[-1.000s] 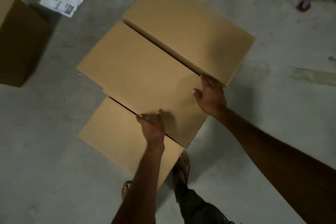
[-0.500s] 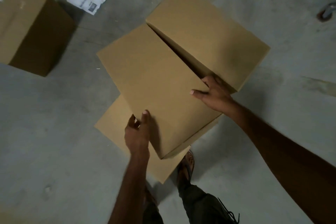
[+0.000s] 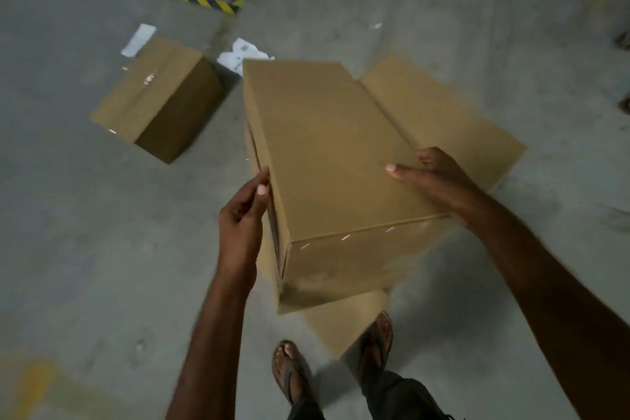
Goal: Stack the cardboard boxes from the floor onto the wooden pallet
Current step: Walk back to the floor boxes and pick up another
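Early stage, in my judgement: one cardboard box (image 3: 327, 153) is held raised between both hands above the floor (image 3: 85, 232). A second box (image 3: 443, 119), a third box (image 3: 344, 324) by the feet and a taped box (image 3: 160, 95) well apart to the left lie on the floor, and no wooden pallet is in view. Grip: the left hand (image 3: 243, 215) curls round the left long edge, and the right hand (image 3: 439, 181) lays its thumb on top with its fingers over the right edge. The box sits broad face up, its long axis running away from the person and slightly leftward, a short end toward the feet.

Nothing is legible; the white paper scraps (image 3: 243, 54) seem to carry print, too blurred to read.
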Available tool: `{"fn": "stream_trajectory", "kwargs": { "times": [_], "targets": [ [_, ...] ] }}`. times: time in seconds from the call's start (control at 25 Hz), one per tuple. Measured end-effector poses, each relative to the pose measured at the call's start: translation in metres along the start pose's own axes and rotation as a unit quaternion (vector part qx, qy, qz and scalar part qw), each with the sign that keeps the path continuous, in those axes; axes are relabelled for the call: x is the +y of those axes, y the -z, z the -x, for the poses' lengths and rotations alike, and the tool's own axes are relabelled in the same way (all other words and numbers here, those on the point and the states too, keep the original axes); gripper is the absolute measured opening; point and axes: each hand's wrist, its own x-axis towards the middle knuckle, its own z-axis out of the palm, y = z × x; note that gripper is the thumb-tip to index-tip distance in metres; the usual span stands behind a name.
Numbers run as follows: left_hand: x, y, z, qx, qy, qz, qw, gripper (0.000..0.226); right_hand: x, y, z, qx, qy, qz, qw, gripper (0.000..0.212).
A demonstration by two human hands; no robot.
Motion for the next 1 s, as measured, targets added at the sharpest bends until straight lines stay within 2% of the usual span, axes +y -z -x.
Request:
{"fn": "stream_trajectory", "kwargs": {
  "times": [0.08,0.12,0.2,0.28,0.32,0.4,0.52,0.6,0.68,0.76,0.84,1.0],
  "targets": [
    [0.019,0.021,0.006,0.003,-0.051,0.002,0.999,0.048,-0.018,-0.006,0.027,0.015,0.031,-0.090,0.995,0.053],
    [0.032,0.031,0.009,0.021,-0.056,0.002,0.998,0.061,-0.025,-0.013,0.042,0.021,0.048,-0.133,0.990,0.039],
    [0.060,0.045,0.015,0.039,-0.005,-0.003,0.999,0.094,-0.039,-0.028,0.068,0.029,0.086,-0.218,0.972,0.028],
    [0.083,0.059,0.020,0.016,0.049,-0.035,0.998,0.118,-0.052,-0.036,0.087,0.040,0.123,-0.296,0.946,0.040],
    [0.093,0.069,0.024,0.002,0.050,-0.053,0.997,0.122,-0.061,-0.037,0.096,0.047,0.140,-0.328,0.933,0.050],
    [0.108,0.086,0.029,-0.028,0.009,-0.077,0.997,0.118,-0.080,-0.034,0.110,0.056,0.165,-0.350,0.920,0.062],
    [0.127,0.106,0.037,-0.045,-0.032,-0.086,0.995,0.106,-0.113,-0.023,0.133,0.030,0.190,-0.323,0.927,0.063],
    [0.142,0.114,0.045,-0.058,-0.030,-0.039,0.997,0.090,-0.133,-0.014,0.147,-0.005,0.198,-0.286,0.937,0.072],
    [0.152,0.117,0.059,-0.064,-0.026,0.014,0.998,0.068,-0.149,-0.008,0.158,-0.039,0.205,-0.222,0.952,0.091],
    [0.147,0.114,0.074,-0.050,-0.029,0.023,0.998,0.049,-0.151,-0.009,0.162,-0.053,0.198,-0.165,0.965,0.109],
    [0.119,0.110,0.082,-0.029,0.001,0.015,0.999,0.044,-0.149,-0.014,0.166,-0.063,0.168,-0.138,0.974,0.106],
    [0.054,0.108,0.083,-0.062,0.105,0.046,0.991,0.049,-0.120,-0.032,0.160,-0.094,0.088,-0.114,0.985,0.065]
  ]
}}
